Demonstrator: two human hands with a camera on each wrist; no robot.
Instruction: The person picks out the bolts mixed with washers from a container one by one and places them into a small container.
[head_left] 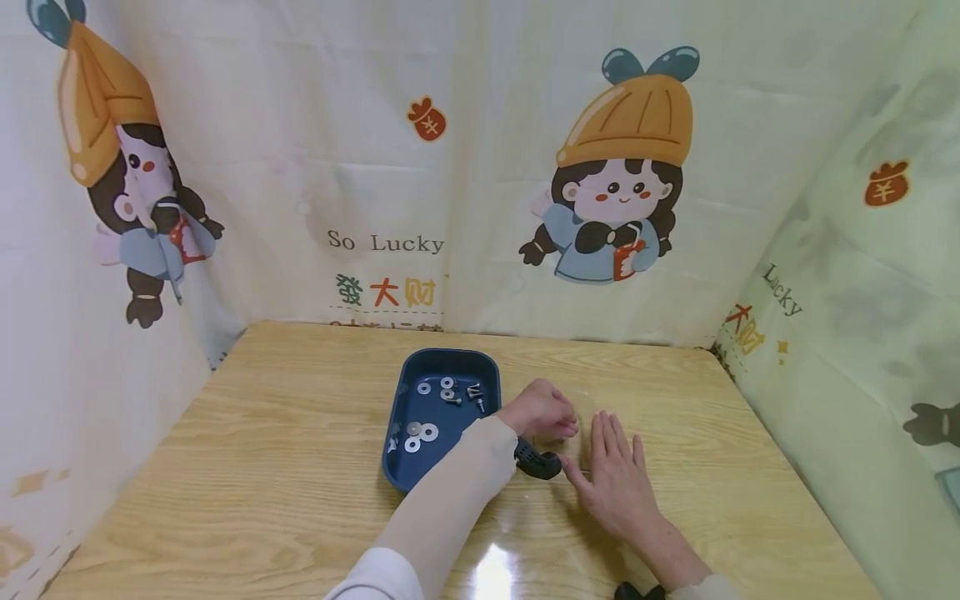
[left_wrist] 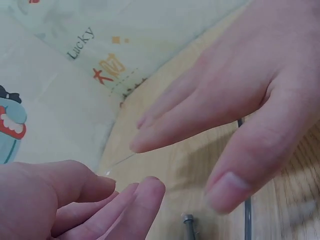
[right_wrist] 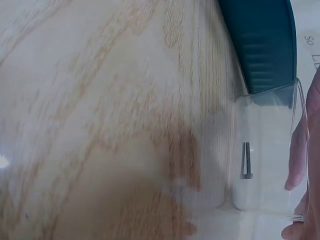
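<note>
A clear plastic box [right_wrist: 267,197] stands beside the blue tray [head_left: 401,467], with a metal bolt [right_wrist: 246,161] in it. My left hand [head_left: 542,410] reaches across the tray to the box, its fingers loosely bent. In the left wrist view, a gap shows between thumb and fingertips, with nothing visible in it. My right hand [head_left: 618,479] hovers at the right of the box, fingers straight and thumb spread. Below the hands, the left wrist view shows the bolt's head and part of its shank.
Several flat washers [head_left: 429,432] and small screws [head_left: 474,390] lie in the tray. The wooden table [head_left: 247,467] meets a printed curtain [head_left: 300,167] at the back and sides. Black wrist straps [head_left: 536,461] sit on both arms.
</note>
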